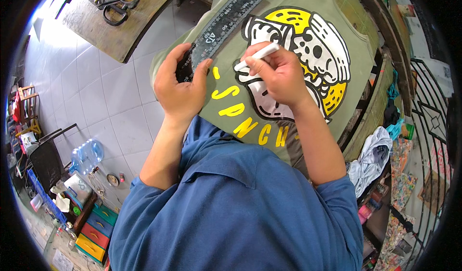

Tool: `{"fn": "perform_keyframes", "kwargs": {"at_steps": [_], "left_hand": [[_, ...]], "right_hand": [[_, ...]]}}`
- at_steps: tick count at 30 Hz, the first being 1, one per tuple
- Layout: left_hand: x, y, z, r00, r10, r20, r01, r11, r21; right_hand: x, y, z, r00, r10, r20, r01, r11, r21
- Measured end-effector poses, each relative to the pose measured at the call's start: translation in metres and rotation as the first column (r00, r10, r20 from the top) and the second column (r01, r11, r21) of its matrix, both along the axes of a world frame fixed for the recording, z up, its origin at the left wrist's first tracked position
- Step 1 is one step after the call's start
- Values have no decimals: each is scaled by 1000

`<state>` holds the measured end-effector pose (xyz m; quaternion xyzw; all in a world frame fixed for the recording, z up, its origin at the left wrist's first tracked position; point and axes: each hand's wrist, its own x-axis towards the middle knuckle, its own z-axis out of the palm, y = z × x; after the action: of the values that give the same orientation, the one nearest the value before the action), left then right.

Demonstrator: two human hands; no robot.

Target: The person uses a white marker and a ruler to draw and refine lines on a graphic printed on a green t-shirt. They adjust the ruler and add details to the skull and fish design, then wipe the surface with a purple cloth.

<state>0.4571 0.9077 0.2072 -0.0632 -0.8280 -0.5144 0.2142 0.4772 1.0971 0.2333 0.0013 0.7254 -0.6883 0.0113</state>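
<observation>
An olive-green cloth garment (361, 65) is spread before me, its near edge reaching my lap. It carries a black, white and yellow cartoon print (321, 51) and a curved row of yellow letters (231, 109). Across its left part lies a long dark ruler (231, 22) with printed scales, slanting away to the upper right. My left hand (180, 90) grips the ruler's near end, thumb and fingers on opposite edges. My right hand (281, 76) pinches a slim white stick (265, 52), chalk or a pen. One end points down-left over the print; whether it touches is unclear.
Black-handled scissors (117, 6) rest on a worn wooden tabletop (94, 25), beyond a gap showing tiled floor (119, 87). Bunched pale cloth (371, 155) lies at the right, near a black metal grille (429, 116). Coloured drawers (94, 235) and a blue water bottle (86, 155) stand lower left.
</observation>
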Motion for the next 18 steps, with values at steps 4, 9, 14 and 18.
{"fn": "perform_keyframes", "kwargs": {"at_steps": [4,9,14,18], "left_hand": [[0,-1,1,1000,-4,-8,4,1000,-16],[0,0,1,1000,-11,22,11,1000,5],[1,-1,2,1000,-6,12,6,1000,-5],[0,0,2,1000,-11,13,11,1000,4]], "right_hand": [[-1,8,3,995,-82,58,89,988,-127],[0,6,5,996,-51,78,55,997,-47],[-1,8,4,996,-58,73,52,996,79],[0,9,2,997,-24,68,25,999,-23]]}}
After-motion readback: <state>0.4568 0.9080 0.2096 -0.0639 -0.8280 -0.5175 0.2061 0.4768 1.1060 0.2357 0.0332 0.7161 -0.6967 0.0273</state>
